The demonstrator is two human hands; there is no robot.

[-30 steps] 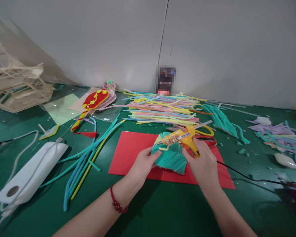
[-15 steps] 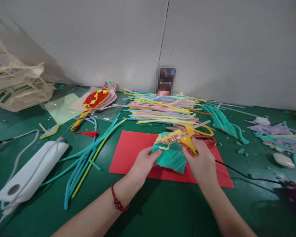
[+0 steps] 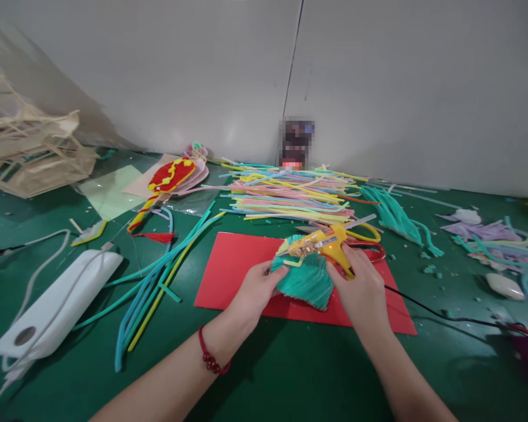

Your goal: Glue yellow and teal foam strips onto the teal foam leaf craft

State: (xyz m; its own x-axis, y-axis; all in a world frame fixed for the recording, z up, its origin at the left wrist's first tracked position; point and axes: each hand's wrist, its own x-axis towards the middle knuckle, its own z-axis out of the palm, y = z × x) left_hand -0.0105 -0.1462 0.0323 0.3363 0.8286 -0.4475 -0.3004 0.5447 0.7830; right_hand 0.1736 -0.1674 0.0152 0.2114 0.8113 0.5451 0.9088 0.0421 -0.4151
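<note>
My left hand (image 3: pixel 259 288) grips the left edge of a teal piece (image 3: pixel 305 287) covered in fuzzy pipe cleaners laid side by side. A pale yellow patch shows at its upper left corner. In my right hand (image 3: pixel 363 281) is a yellow hot glue gun (image 3: pixel 333 249), its nozzle pointing left over the top of the teal piece. A small bent pale yellow strip (image 3: pixel 294 264) lies just under the nozzle. Beneath both hands is a red sheet (image 3: pixel 233 258). From the glue gun a black cord (image 3: pixel 426 308) runs off to the right.
Many pastel pipe cleaners (image 3: pixel 286 193) are heaped along the wall. Scissors (image 3: pixel 372 249) lie behind the glue gun. A red and yellow fan-shaped piece (image 3: pixel 171 176), loose teal strands (image 3: pixel 158 275) and a white corded device (image 3: pixel 59 305) are at left. Teal pipe cleaners (image 3: pixel 393 214) and scraps (image 3: pixel 497 234) lie right.
Almost nothing differs. Both hands, the teal piece and the glue gun hold nearly the same position.
</note>
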